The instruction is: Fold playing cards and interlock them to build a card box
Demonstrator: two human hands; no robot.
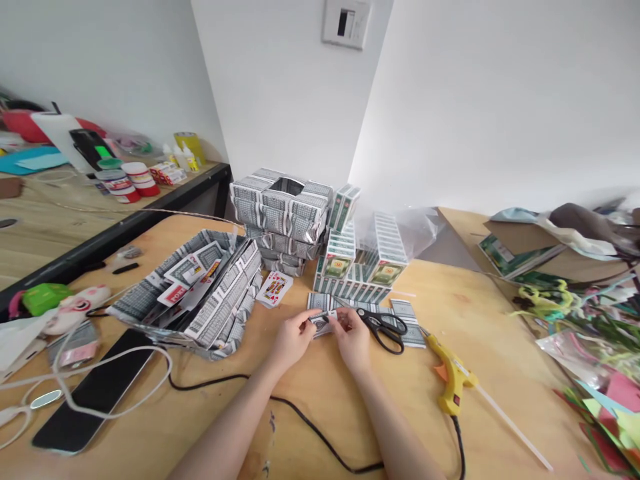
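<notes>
Between my two hands is a playing card (320, 326) with a grey patterned back. The fingers of my left hand (296, 340) pinch its left end, and those of my right hand (353, 340) grip its right end. Black-handled scissors (384, 328) lie just right of my right hand, on top of a strip of joined cards (413, 327). A yellow glue gun (453, 373) rests farther right with a clear glue stick (515, 430) in its back. Behind my left hand a few face cards (275, 289) lie face up.
A basket made of folded cards (220, 313) holds loose cards at left. Woven card boxes (283, 210) and stacked card packs (353, 280) stand at the back. A phone (95, 393) and white cable lie front left. A black cord (310, 423) crosses the table. Craft scraps (600, 373) crowd the right.
</notes>
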